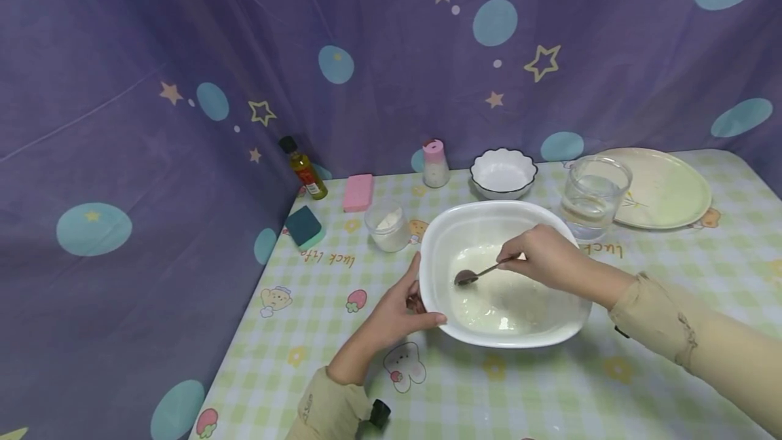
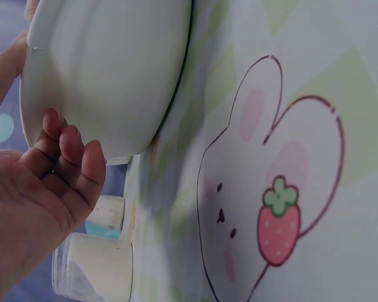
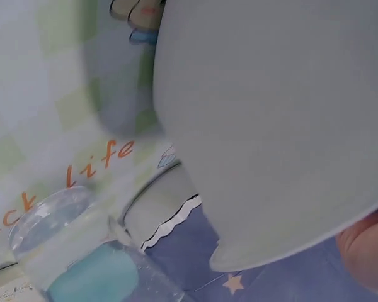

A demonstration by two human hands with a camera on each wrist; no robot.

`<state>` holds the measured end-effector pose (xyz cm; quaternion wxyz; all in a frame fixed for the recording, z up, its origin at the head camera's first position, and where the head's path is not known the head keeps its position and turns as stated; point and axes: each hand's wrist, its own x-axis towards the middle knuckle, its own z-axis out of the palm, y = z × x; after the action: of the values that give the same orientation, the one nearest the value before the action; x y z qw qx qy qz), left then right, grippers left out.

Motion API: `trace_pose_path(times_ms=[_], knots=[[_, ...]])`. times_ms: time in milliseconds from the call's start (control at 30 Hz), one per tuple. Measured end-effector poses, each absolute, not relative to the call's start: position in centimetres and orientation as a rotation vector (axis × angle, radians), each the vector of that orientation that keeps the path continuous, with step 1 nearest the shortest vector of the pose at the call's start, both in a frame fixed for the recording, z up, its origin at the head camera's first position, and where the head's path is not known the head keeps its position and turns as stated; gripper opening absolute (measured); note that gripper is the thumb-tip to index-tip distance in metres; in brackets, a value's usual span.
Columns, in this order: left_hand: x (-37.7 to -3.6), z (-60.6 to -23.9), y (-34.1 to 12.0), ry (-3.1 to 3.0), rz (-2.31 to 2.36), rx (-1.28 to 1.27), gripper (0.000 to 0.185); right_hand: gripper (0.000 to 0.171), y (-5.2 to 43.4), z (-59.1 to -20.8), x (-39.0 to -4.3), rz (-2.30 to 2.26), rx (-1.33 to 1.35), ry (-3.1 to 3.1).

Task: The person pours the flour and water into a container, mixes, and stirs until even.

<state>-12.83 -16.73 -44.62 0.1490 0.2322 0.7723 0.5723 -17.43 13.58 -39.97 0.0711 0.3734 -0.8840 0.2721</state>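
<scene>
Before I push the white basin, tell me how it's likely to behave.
The white basin is probably stiff: its wall shows no visible bend where the left hand holds it. The shiny, wet mixture inside would likely slosh if jolted. Its wide, oblong shape suggests it would slide rather than roll.

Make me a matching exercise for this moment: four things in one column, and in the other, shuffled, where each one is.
Things
1. Spoon
2. Basin
3. Bottle
4. Glass

Places
A. Beside the large plate
B. In the right hand, its bowl end within the basin's rim
C. Near the back left corner of the table
D. Held at its rim by the left hand

Right pairs
1-B
2-D
3-C
4-A
</scene>
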Motion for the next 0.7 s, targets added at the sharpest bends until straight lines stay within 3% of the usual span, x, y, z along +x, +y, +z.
trace_pose_path(times_ms=[333, 700], knots=[[-12.7, -44.5, -16.7, 2.199, 1.66, 0.658, 0.109, 0.009, 15.5, -39.2, -19.2, 0.672, 1.002, -2.668], [-11.9, -41.9, -16.2, 2.191, 1.655, 0.63, 0.108, 0.019, 18.2, -37.2, -18.6, 0.455, 1.018, -2.771]])
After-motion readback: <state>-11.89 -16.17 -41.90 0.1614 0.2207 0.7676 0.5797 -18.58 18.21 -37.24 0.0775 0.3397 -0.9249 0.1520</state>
